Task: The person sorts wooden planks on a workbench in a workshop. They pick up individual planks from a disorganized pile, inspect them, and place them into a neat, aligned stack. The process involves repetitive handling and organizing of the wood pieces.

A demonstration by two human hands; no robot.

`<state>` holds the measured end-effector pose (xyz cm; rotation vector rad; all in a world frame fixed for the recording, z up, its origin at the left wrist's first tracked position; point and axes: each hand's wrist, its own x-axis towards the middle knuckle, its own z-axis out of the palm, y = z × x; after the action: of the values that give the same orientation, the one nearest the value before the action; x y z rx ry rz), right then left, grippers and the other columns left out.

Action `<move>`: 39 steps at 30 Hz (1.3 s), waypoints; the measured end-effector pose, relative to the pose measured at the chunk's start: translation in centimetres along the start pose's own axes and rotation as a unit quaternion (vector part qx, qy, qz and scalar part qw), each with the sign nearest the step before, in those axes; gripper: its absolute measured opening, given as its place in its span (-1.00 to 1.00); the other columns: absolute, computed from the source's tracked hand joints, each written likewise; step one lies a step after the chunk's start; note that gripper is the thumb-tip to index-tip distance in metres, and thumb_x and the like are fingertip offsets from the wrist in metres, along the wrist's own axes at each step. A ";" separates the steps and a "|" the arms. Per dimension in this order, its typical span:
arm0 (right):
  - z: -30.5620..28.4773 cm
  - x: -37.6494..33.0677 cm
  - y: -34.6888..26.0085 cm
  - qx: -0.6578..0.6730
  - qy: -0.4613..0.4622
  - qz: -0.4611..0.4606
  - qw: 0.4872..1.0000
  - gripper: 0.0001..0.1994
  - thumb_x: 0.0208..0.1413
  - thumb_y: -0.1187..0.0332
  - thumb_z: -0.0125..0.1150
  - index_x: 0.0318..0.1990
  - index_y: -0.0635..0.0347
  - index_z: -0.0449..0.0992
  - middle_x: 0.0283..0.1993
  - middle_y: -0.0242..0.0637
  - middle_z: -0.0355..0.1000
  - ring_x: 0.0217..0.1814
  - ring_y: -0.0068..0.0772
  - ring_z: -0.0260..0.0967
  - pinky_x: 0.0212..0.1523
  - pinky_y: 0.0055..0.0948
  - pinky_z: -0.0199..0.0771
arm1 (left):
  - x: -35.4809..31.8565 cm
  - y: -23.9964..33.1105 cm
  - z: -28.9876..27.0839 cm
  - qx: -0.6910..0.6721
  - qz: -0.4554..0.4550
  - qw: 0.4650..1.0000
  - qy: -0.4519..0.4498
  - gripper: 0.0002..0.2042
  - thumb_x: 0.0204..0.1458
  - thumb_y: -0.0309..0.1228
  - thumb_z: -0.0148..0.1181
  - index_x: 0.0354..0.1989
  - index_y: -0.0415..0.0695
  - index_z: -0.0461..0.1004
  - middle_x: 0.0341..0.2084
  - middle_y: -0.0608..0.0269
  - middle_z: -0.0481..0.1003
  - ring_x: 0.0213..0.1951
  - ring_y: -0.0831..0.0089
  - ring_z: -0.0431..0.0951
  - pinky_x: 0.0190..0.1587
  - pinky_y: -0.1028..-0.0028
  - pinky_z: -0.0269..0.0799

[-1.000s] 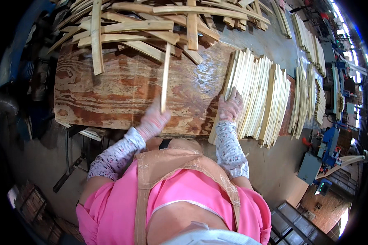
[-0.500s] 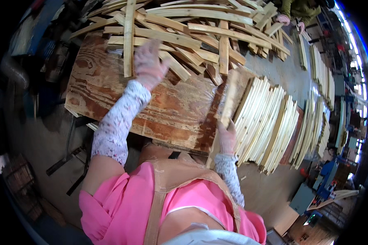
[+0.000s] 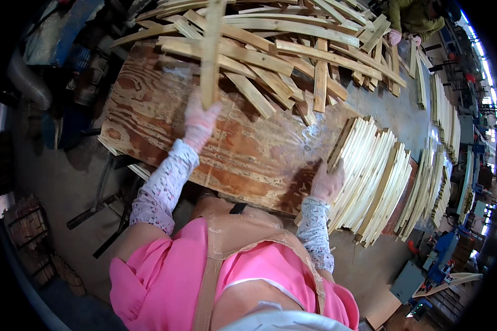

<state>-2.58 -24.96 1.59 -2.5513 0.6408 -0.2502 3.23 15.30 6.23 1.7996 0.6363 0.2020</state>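
The left hand (image 3: 200, 121), in a pale glove, is closed around the near end of 1 long wooden slat (image 3: 211, 52). The slat points away from the person, its far end reaching over the loose pile of slats (image 3: 292, 49) that lies criss-crossed along the far side of the worktop (image 3: 149, 127). The worktop is a sheet of reddish-brown plywood with strong grain, and its middle lies bare between the 2 hands.

The right hand (image 3: 327, 182), also gloved, rests at the near left edge of the neat stack of pale slats (image 3: 370, 176) on the right of the worktop. Its fingers curl against the end of the nearest slat in that stack; whether they grip it or only press on it cannot be told.

Further stacks of slats (image 3: 442, 110) stand in rows to the right. At the far right, another person's hand (image 3: 393, 37) touches the pile. Both forearms wear patterned sleeves, and a tan apron (image 3: 243, 243) lies over a pink shirt.
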 end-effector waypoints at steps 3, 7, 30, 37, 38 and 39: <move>1.1 1.3 -8.6 0.341 -0.183 -0.001 0.922 -0.44 0.43 0.22 0.16 0.48 0.27 0.34 0.21 -0.09 0.55 0.20 -0.22 0.50 0.23 -0.32 0.50 | -5.9 -2.9 4.8 0.022 0.196 0.978 -0.075 -0.22 0.20 0.01 0.40 0.44 -0.26 0.32 0.26 -0.17 0.49 0.27 -0.03 0.52 0.40 0.21 0.36; 3.1 4.6 -14.3 0.432 -0.305 0.065 0.846 -0.59 0.41 0.22 0.17 0.29 0.24 0.46 -0.18 -0.19 0.61 -0.28 -0.34 0.56 -0.20 -0.33 0.63 | -11.6 -1.9 9.9 -0.091 0.084 0.940 -0.318 -0.39 0.32 -0.15 0.31 0.40 -0.32 0.40 0.28 -0.11 0.52 0.31 0.14 0.51 0.41 0.30 0.33; -18.0 5.2 25.1 -0.209 0.071 0.059 0.974 -0.46 0.18 0.25 0.27 0.30 0.28 0.53 0.36 0.12 0.46 0.46 0.15 0.31 0.48 -0.05 0.30 | -3.0 -1.1 12.4 -0.331 -0.179 0.910 -0.176 -0.70 0.34 -0.28 0.28 0.13 -0.15 0.56 -0.36 0.30 0.60 -0.45 0.49 0.58 -0.46 0.45 0.50; -17.0 7.2 20.8 -0.194 0.062 0.126 0.971 -0.28 0.24 0.18 0.34 0.51 0.24 0.33 0.48 0.09 0.36 0.56 0.15 0.22 0.57 -0.12 0.19 | 5.1 6.1 14.7 -0.297 -0.363 0.857 -0.212 -0.33 0.37 0.21 0.08 0.14 -0.30 0.49 -0.17 0.06 0.66 -0.27 0.25 0.69 -0.32 0.28 0.69; -16.6 7.7 18.9 -0.173 0.076 0.117 0.975 -0.28 0.25 0.17 0.34 0.51 0.24 0.33 0.47 0.09 0.37 0.56 0.15 0.22 0.57 -0.12 0.19 | 5.4 6.5 15.1 -0.295 -0.362 0.859 -0.211 -0.28 0.34 0.26 0.07 0.12 -0.32 0.49 -0.18 0.04 0.67 -0.29 0.23 0.69 -0.32 0.26 0.70; -16.4 8.4 17.7 -0.135 0.041 0.124 0.982 -0.26 0.25 0.22 0.35 0.54 0.24 0.27 0.59 0.08 0.22 0.63 0.12 0.15 0.62 -0.13 0.13 | 5.8 7.0 16.0 -0.289 -0.360 0.860 -0.216 -0.24 0.32 0.30 0.06 0.10 -0.34 0.50 -0.19 0.02 0.67 -0.32 0.20 0.69 -0.32 0.25 0.71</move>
<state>-6.95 -49.48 7.24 -2.6901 1.0797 -0.1935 17.44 3.56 6.47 0.8904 0.7729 -0.4708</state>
